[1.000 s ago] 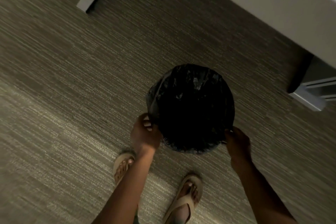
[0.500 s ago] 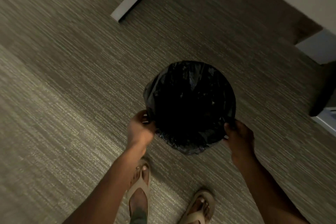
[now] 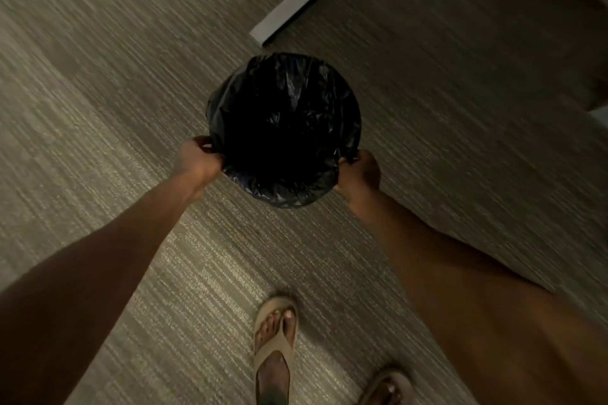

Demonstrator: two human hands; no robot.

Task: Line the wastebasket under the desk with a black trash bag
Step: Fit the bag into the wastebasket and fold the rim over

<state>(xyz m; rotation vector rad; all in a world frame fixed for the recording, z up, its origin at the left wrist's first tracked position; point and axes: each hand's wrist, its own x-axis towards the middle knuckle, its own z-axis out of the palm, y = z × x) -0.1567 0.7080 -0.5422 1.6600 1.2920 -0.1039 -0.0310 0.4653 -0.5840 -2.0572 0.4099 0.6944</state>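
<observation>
Head view: I look straight down on a round wastebasket (image 3: 284, 128), its mouth fully covered by a black trash bag (image 3: 289, 92) that folds over the rim all the way round. The basket sits between my two hands, out in front of my feet. My left hand (image 3: 199, 159) is closed on the bag's edge at the rim's left side, fingers curled in and pinching the plastic. My right hand (image 3: 360, 169) is closed the same way on the right side of the rim, thumb on top of the plastic. Both forearms reach forward, bare. I cannot tell whether the basket rests on the floor or hangs lifted from my grip.

The floor is carpet (image 3: 115, 92) with a fine streaked grey-beige weave, lighter in a band running under my feet. A pale desk leg foot (image 3: 289, 15) lies flat on the carpet just beyond the basket's far rim, running up to the top edge. Darker shade covers the carpet to the right of it. A tan sandal (image 3: 274, 345) is on my one foot below the basket, a second sandal (image 3: 385, 386) at the bottom edge.

No writing or label is legible on the bag.
</observation>
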